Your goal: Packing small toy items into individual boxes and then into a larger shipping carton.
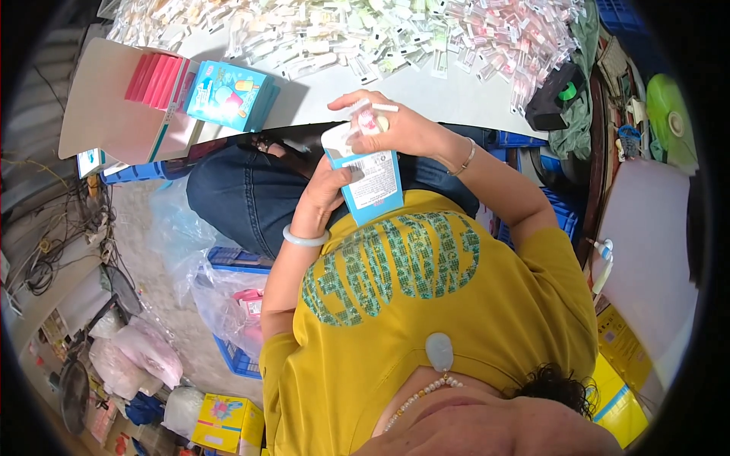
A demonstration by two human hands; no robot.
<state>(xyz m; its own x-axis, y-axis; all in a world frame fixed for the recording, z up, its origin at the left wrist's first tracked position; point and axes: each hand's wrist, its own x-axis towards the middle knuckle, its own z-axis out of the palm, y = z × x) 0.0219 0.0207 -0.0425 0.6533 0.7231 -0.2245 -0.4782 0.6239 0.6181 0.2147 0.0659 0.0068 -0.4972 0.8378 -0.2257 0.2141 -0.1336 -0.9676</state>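
Box (378, 182), blue with a white printed side, tilted above the lap just in front of the yellow shirt (487, 304), clasped between thumb and fingers of the left hand (325, 186), thumb lying on the printed side. At its upper end, white flap (335, 141) beside the right hand (399, 131), with fingers bent in and pinching small clear-and-pink packets (366, 120); hard to tell how many. Beyond, white table (319, 102) under a broad heap of small packets (372, 38), yellowish at left, greenish in the middle, pink at right. On its left side, blue boxes (228, 95) just beside an open white carton (99, 121) with pink packs (156, 80) in a row inside. At right, touching the heap's edge, black holder (549, 106) with a green round part. Lower left, well apart, yellow box (224, 420).
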